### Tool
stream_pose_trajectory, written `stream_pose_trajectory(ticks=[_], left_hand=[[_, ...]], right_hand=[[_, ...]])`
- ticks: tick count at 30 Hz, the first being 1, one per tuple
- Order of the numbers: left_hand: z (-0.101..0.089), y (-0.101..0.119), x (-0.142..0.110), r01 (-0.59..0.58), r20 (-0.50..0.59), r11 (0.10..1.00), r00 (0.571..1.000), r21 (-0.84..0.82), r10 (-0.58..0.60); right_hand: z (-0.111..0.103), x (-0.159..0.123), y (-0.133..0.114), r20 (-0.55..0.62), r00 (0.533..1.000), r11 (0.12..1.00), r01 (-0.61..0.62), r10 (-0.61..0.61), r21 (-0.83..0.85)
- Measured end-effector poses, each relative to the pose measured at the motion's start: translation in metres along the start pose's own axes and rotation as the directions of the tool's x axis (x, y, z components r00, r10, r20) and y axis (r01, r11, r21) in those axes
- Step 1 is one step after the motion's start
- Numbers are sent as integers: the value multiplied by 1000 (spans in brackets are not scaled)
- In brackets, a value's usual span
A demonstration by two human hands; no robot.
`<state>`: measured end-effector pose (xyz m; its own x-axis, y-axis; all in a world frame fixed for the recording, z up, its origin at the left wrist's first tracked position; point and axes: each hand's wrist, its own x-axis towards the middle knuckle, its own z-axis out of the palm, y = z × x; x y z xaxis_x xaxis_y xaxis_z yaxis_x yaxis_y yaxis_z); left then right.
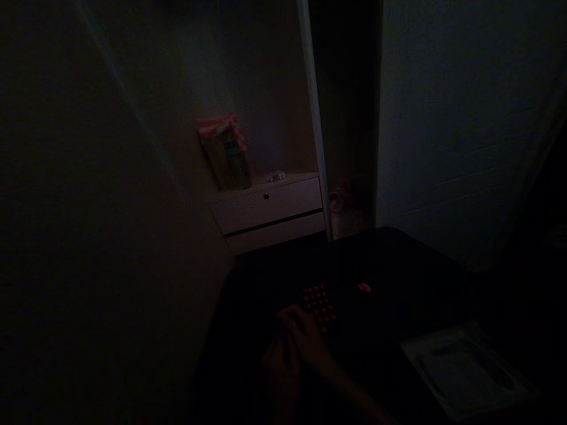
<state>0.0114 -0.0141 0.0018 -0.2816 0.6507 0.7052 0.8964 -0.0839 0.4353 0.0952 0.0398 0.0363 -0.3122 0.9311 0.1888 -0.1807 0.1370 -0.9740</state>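
The picture is very dark. Above the black table (266, 283), my left hand (280, 366) and my right hand (306, 337) are close together, with fingers bent inward and pinched. A small, faintly bluish thing (282, 332) shows between the fingertips; its kind is too dim to tell. Just beyond my right hand lie several small red dot-like pieces (319, 304) in rows. Farther right on the table is a small orange-red item (364, 287), its shape unclear.
A clear, flat packet (469, 369) lies at the table's right. Behind the table stands a pale drawer unit (274, 209); on it are a greenish bottle (238, 165), a red-and-white bag (217, 127) and a small shiny item (275, 176). Walls rise left and right of a dark opening.
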Motion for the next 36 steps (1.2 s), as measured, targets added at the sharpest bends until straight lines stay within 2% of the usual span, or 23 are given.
stream_pose_trajectory(ticks=[6, 17, 23, 29, 36], left_hand=[[-1, 1, 0, 46, 5, 999, 999, -5, -46], [0, 0, -2, 57, -7, 998, 998, 15, -56], [-1, 0, -1, 77, 32, 997, 997, -26, -76], [1, -2, -1, 39, 0, 998, 999, 41, -39], [-1, 0, 0, 32, -16, 999, 999, -3, -32]], right_hand=[[0, 0, 0, -9, 1000, 1000, 7, -7, -10], [1, 0, 2, 0, 1000, 1000, 5, -5, 29], [0, 0, -3, -4, 1000, 1000, 11, -11, 18], [1, 0, -2, -15, 1000, 999, -3, 4, 40], [1, 0, -1, -14, 1000, 999, 13, -13, 32]])
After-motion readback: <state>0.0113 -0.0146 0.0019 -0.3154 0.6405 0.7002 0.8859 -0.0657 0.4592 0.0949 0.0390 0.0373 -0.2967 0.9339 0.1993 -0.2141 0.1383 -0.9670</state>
